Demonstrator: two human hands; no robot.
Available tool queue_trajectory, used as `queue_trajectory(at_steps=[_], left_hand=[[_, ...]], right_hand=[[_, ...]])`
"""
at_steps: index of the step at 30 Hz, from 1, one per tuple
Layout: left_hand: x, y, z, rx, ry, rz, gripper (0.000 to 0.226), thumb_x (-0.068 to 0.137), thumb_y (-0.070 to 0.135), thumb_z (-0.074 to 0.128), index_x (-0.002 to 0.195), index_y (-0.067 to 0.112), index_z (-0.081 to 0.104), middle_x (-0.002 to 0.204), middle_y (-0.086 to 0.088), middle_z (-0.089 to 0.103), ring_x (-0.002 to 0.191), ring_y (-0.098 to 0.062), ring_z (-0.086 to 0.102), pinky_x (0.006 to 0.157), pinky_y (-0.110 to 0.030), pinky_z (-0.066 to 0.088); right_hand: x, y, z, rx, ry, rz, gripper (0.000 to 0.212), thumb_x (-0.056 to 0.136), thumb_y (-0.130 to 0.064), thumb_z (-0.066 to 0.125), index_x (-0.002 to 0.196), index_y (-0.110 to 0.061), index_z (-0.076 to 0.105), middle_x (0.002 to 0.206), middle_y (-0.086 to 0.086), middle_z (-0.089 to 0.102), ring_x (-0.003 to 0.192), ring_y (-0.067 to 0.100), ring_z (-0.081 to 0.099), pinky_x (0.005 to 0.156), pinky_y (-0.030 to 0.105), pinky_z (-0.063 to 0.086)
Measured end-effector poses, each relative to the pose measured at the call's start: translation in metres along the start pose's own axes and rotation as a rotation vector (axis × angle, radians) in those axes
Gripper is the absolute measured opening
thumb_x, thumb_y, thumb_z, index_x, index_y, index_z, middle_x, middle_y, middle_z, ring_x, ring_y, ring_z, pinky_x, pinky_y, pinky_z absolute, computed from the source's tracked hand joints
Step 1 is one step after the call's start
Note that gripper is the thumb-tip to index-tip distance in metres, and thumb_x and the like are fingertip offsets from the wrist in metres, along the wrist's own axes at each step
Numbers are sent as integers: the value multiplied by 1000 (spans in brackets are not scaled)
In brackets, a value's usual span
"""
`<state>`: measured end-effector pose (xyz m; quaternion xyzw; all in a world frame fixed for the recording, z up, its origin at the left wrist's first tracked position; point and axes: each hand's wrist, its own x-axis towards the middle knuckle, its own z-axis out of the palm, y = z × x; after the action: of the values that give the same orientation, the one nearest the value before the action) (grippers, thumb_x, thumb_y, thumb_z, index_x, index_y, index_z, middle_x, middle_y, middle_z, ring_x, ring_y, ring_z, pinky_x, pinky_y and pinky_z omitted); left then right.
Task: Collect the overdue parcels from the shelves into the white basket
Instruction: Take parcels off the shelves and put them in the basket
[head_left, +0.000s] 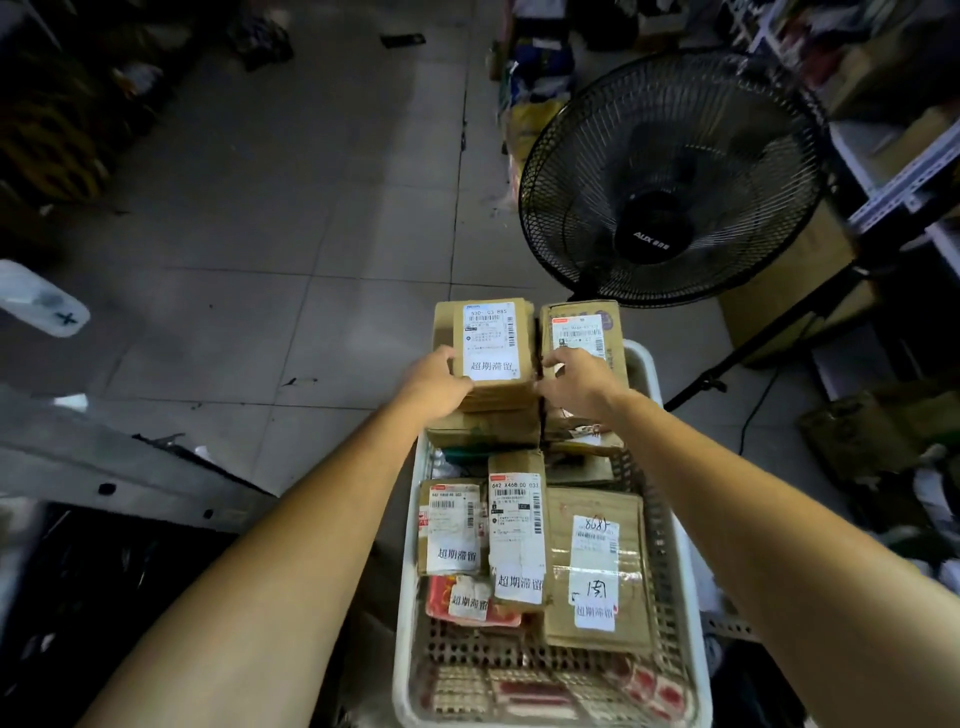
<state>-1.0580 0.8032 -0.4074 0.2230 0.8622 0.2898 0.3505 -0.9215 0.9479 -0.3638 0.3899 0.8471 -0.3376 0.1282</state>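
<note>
Left hand: the left hand (439, 382), just above the middle of the frame, grips the left side of a brown cardboard parcel (493, 343), thumb on its top beside the white label, fingers curled down round the edge

Right hand: the right hand (576, 384) is curled over the near edge of a second cardboard parcel (582, 330), fingers lying on its top, thumb pointing into the seam between the two parcels

Held parcels: they sit side by side, touching, each on top of its own stack of brown boxes at the far end of the basket; the left one lies between the two hands, the right one under and beyond the right hand

Basket: a white plastic basket (647, 366) with perforated walls runs from centre frame down to the bottom edge, below and between both forearms

Inside the basket: nearer the viewer, two small labelled boxes (452, 525) stand side by side at the left, a flat cardboard mailer (597, 561) lies at the right, and a red packet (467, 603) lies just below the boxes; all are well short of the hands

Surroundings: a black pedestal fan (670, 176) stands in the upper right, just beyond the basket; metal shelves (893, 171) with cartons line the right edge; grey tiled floor (260, 208) fills the upper left
</note>
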Motion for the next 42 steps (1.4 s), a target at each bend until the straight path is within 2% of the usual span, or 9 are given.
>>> queue_trajectory(at_steps=[2, 5, 11, 17, 21, 26, 31, 35, 42], left_hand=[[-13, 6, -3, 70, 13, 13, 47, 93, 23, 64, 137, 23, 49, 123, -2, 64, 103, -21, 63, 87, -38, 56], [-36, 15, -5, 134, 34, 17, 42, 92, 22, 64, 133, 23, 52, 118, -5, 65, 103, -25, 64, 81, -35, 55], [-118, 26, -12, 307, 150, -21, 39, 90, 37, 62, 129, 33, 54, 117, 2, 63, 101, -23, 62, 86, -37, 54], [-228, -11, -9, 309, 234, -198, 50, 95, 39, 58, 142, 25, 48, 134, -8, 59, 116, -30, 59, 99, -38, 49], [-315, -49, -5, 262, 347, -318, 46, 93, 39, 60, 137, 26, 53, 137, -8, 57, 117, -30, 59, 95, -35, 50], [-429, -101, 11, 160, 454, -428, 40, 93, 41, 58, 129, 24, 55, 127, -7, 60, 112, -32, 59, 96, -42, 51], [-532, -142, 41, 124, 513, -517, 40, 95, 34, 57, 132, 19, 54, 122, -10, 62, 105, -31, 61, 88, -39, 53], [-600, -163, 82, 143, 591, -589, 34, 91, 32, 57, 125, 29, 57, 125, -8, 61, 107, -30, 61, 85, -38, 51], [-722, -172, 159, 23, 667, -726, 48, 89, 40, 64, 135, 29, 53, 128, -2, 63, 114, -24, 61, 92, -35, 50]], right_hand=[[-13, 0, -8, -62, -20, -40, 30, 93, -27, 64, 121, -17, 60, 111, 5, 66, 93, 19, 53, 80, 26, 39], [-36, 1, -20, -124, -61, -91, 38, 93, -33, 65, 126, -17, 57, 106, 1, 58, 96, 18, 49, 83, 26, 38], [-88, -3, -32, -319, -61, -208, 36, 93, -28, 61, 126, -14, 61, 123, 11, 64, 111, 30, 59, 88, 32, 47], [-145, -21, -3, -420, -127, -418, 44, 87, -35, 65, 125, -14, 61, 125, 9, 64, 114, 31, 59, 91, 30, 45], [-195, -52, 33, -489, -187, -559, 31, 88, -35, 64, 112, -17, 61, 117, 9, 63, 113, 31, 59, 87, 29, 44], [-275, -82, 85, -575, -307, -733, 45, 92, -31, 65, 132, -14, 55, 128, 10, 57, 118, 31, 55, 90, 28, 42], [-352, -84, 133, -691, -411, -907, 35, 82, -34, 59, 106, -9, 66, 110, 11, 64, 107, 33, 61, 90, 41, 51], [-423, -58, 151, -748, -417, -1039, 40, 94, -28, 58, 129, -9, 60, 127, 12, 59, 116, 31, 56, 94, 35, 46], [-534, -16, 201, -873, -509, -1210, 45, 97, -34, 55, 134, -8, 53, 137, 14, 53, 124, 32, 52, 102, 39, 43]])
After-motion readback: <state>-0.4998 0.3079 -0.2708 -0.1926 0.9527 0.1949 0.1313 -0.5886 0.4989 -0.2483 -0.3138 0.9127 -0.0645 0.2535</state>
